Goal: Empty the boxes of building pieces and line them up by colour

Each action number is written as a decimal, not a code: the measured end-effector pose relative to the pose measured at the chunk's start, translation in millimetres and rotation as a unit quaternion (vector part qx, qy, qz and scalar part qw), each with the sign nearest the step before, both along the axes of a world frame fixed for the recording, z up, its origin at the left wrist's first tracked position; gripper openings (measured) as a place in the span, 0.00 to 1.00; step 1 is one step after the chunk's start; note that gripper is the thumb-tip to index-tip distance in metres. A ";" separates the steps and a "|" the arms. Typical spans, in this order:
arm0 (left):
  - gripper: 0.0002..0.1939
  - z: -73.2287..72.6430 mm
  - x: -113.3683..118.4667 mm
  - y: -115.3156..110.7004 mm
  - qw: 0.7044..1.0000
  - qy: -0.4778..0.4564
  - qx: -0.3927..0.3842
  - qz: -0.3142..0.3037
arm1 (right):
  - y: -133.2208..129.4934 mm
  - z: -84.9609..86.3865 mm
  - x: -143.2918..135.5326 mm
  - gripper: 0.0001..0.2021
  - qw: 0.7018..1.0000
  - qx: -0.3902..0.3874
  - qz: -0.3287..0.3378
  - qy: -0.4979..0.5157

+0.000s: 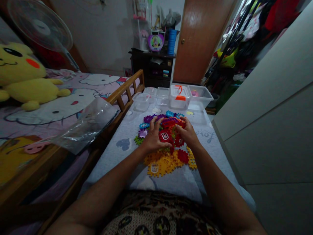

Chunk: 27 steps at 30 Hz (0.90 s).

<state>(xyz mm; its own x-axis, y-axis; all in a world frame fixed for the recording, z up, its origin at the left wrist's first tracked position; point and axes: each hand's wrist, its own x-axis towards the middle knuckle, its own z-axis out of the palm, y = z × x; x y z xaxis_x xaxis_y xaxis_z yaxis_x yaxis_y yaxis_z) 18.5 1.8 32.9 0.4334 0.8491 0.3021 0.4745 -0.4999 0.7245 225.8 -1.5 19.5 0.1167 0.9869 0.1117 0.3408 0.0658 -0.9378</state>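
Between my two hands is a cluster of red plastic building pieces with notched edges, one showing a white window. My left hand cups its left side, fingers curved over the top and thumb along the near edge. From the right, my right hand grips the cluster, thumb and fingers around its edge. Yellow building pieces lie nearest me, one with a white window. Behind and to the left are purple pieces, blue pieces and green pieces. My palms hide part of the pile.
Clear plastic containers line the far edge of the cloth-covered surface, beside a lidded box with orange clips and an open bin. A wooden bed rail and plastic bag are left; a pale cabinet stands right.
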 end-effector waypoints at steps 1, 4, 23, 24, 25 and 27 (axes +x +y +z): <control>0.62 -0.2 -3.3 -0.7 1.000 0.013 0.003 -0.004 | 1.0 0.8 6.2 0.32 1.000 -0.019 -0.009 -0.012; 0.59 -3.1 -18.8 -14.2 0.998 0.065 0.027 -0.008 | -12.7 0.7 29.1 0.34 0.997 -0.053 0.006 -0.062; 0.50 -46.0 -36.9 -76.4 0.981 0.159 0.109 0.000 | -106.7 -30.0 2.7 0.48 0.910 0.075 0.123 -0.389; 0.50 -45.7 -35.7 -74.4 0.981 0.156 0.112 -0.006 | -106.4 -29.8 1.8 0.47 0.908 0.086 0.128 -0.389; 0.50 -45.4 -34.8 -72.8 0.982 0.153 0.114 -0.013 | -106.7 -29.9 0.4 0.47 0.907 0.097 0.132 -0.387; 0.49 -45.0 -33.1 -70.4 0.983 0.144 0.112 -0.028 | -107.7 -31.1 -4.1 0.46 0.908 0.119 0.138 -0.377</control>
